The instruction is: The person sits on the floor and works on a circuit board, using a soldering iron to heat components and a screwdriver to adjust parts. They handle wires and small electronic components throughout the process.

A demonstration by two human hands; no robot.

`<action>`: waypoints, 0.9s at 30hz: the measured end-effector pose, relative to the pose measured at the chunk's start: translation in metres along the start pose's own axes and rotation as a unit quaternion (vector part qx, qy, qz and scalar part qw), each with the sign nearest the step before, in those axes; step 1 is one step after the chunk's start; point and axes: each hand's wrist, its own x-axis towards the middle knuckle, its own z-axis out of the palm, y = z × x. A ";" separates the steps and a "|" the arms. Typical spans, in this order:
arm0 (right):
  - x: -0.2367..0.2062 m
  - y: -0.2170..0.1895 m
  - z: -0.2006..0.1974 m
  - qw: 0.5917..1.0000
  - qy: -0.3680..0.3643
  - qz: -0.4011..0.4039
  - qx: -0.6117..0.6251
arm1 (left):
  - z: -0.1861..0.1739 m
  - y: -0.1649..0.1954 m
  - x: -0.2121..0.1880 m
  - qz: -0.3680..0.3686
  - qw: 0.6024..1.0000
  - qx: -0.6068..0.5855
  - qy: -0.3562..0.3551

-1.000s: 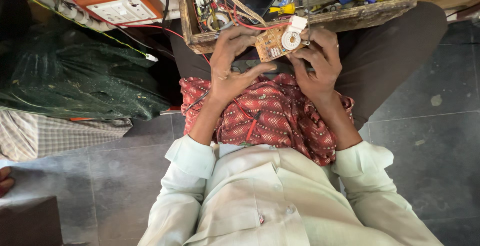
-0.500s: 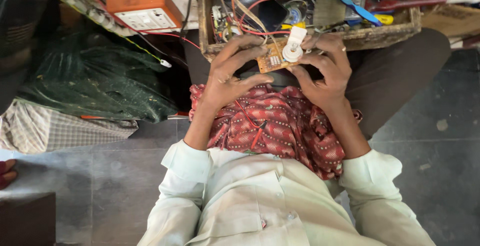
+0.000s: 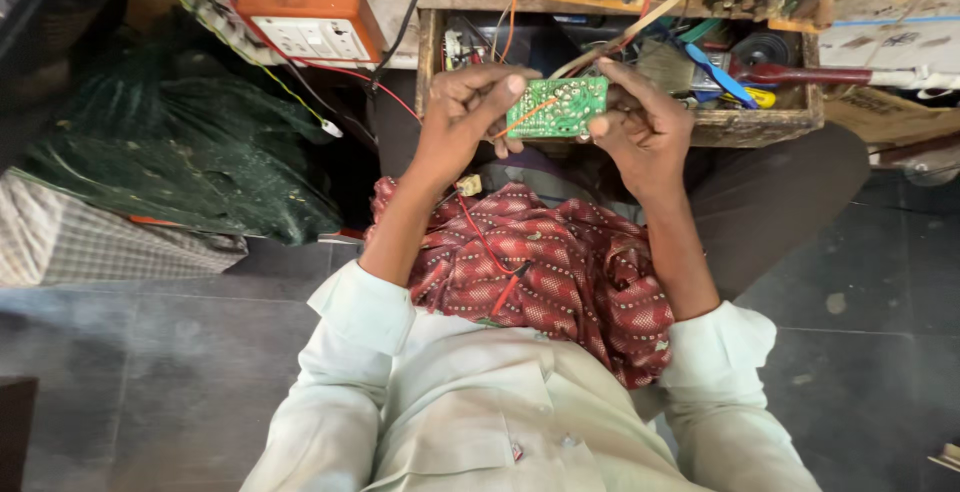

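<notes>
A small green circuit board (image 3: 556,107) is held up between both hands, solder side facing me, with an orange wire crossing it. My left hand (image 3: 468,117) pinches its left edge with thumb and fingers. My right hand (image 3: 640,127) grips its right edge. Red wires (image 3: 488,242) hang from the board down onto a red patterned cloth (image 3: 545,272) on my lap. Just beyond the hands stands a wooden tray (image 3: 745,127) full of parts.
An orange socket box (image 3: 312,24) with wires sits at upper left. A dark green bag (image 3: 170,162) lies at left over checked fabric (image 3: 90,247). The tray holds a blue brush (image 3: 712,67), a small speaker (image 3: 762,49) and circuit boards. Grey floor tiles lie all around.
The board has been turned over: its brown component side with a white part faced me earlier, now the green solder side shows. The hands have lifted it slightly away from the lap.
</notes>
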 end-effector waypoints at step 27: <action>-0.007 0.018 -0.021 0.987 0.027 0.040 -0.153 | 0.016 -0.010 0.020 0.184 0.926 0.326 -0.044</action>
